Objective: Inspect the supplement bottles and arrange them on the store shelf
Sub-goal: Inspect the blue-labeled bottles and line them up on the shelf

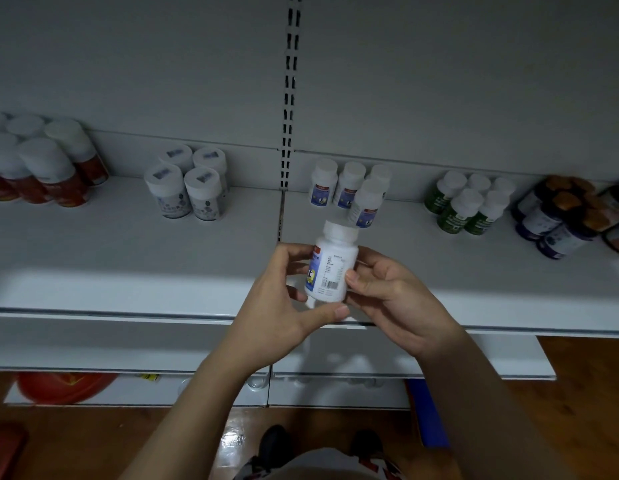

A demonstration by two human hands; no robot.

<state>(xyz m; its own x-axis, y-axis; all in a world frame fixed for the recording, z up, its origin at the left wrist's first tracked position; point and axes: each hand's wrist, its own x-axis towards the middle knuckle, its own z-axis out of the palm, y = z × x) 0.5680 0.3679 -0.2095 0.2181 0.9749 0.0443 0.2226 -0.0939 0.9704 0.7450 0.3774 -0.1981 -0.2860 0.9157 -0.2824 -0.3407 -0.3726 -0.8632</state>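
Both our hands grasp white bottle (332,266) above shelf (134,271) front edge: left hand (283,299) cradles base, right hand (387,289) pinches side. Barcode panel turned toward us, likely for label check. Matching blue-label bottles (349,188) stand behind, probable destination.

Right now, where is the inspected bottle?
Head view, centre: the white bottle is held between the left hand and right hand, over the shelf, in front of the blue-labelled bottles.
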